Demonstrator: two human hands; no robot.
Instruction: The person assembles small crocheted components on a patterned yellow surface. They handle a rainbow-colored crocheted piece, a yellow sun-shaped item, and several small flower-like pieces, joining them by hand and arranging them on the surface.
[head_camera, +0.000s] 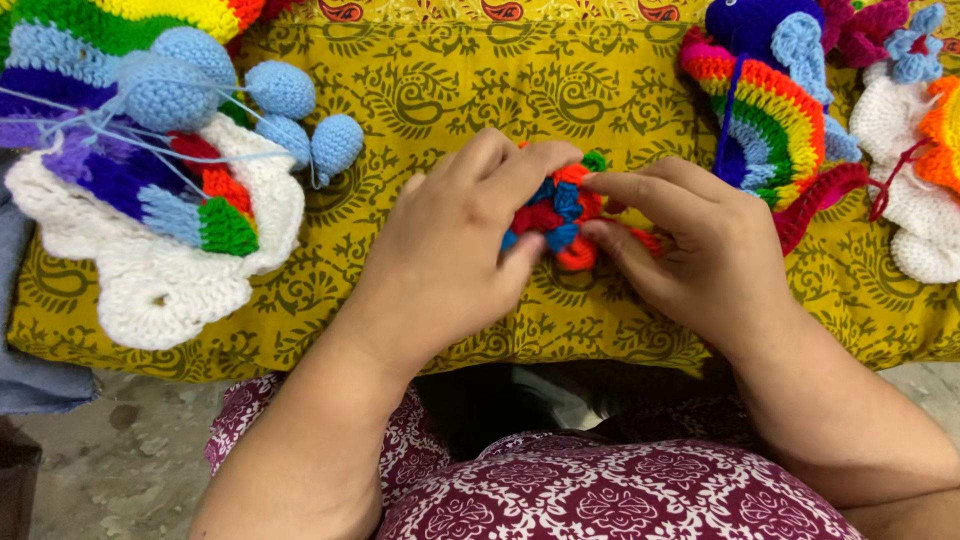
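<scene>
One small crocheted piece of red, blue, orange and green yarn (562, 212) sits between both hands over the yellow patterned cloth (480, 80). The left hand (455, 250) pinches its left side, thumb below and fingers above; the right hand (690, 250) pinches its right edge with fingertips pressed together. The piece is bunched, so its long axis cannot be told. Left of the grip lie four light blue crocheted balls (280, 90) and one white-edged rainbow crochet (160, 240); right of it, one rainbow crocheted arch (770, 120).
</scene>
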